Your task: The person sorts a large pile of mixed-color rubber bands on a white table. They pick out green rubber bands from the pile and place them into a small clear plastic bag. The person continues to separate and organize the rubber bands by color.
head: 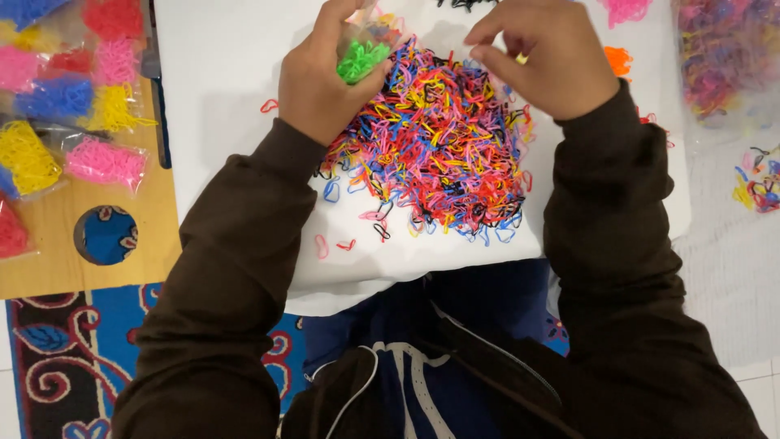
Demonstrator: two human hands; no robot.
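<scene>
Head view, looking down over my two dark brown sleeves. My left hand (321, 77) is closed around one small clear plastic bag holding bright green rubber bands (361, 58); thumb and fingers pinch the bag at the upper left edge of the heap. My right hand (544, 57) hovers over the heap's upper right edge, its fingertips (487, 55) drawn together on what appears to be one small yellow rubber band (521, 58), though it is too small to tell for certain.

Between the hands lies one large heap of tiny mixed-colour rubber bands (439, 142) in red, pink, blue, yellow and black, resting on one white board (219, 65) across my lap. About five loose bands lie apart from the heap near its lower left.

At far left, on one light wooden board with a round hole (57, 268), lie roughly ten clear bags of sorted bands (106, 161): pink, yellow, blue and red. At upper right sits one small cluster of orange rubber bands (619, 58), and one large clear bag of mixed bands (723, 57) beyond it. A blue patterned rug (57, 358) shows at lower left.
</scene>
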